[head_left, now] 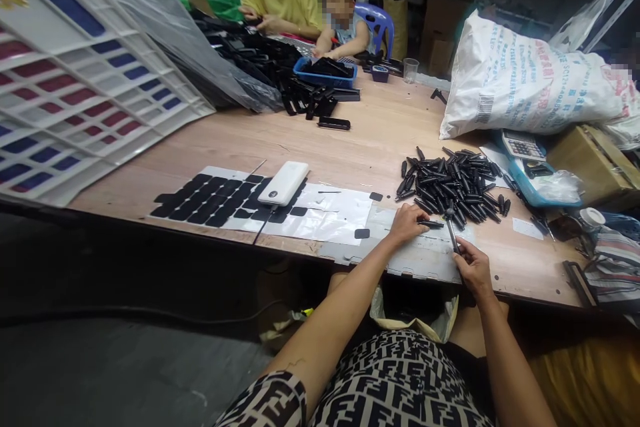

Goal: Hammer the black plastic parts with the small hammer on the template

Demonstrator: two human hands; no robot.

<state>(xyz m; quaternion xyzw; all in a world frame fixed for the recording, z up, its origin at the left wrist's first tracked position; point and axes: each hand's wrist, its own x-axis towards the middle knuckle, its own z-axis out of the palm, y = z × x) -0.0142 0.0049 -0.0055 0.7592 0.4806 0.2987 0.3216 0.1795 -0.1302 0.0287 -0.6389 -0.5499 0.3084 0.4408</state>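
My left hand [409,221] is closed on a slim black tapered piece [432,223], which lies level over the pale sheet [425,250] at the table's near edge. Between the fingers of my right hand [474,268] is a thin grey rod-like tool with a dark rounded head [453,233], tilted with its head up and away from me. Its exact kind is too small to make out. Just beyond both hands lies a heap of black tapered plastic pieces [450,180], several of them loose at its edges.
A white power bank [284,183] with a cable rests on a sheet of black stickers [210,200] to the left. At right stand a large white sack [520,80], a blue tray [550,193] and a cardboard box [595,160]. Two people sit across the table behind black parts [270,60].
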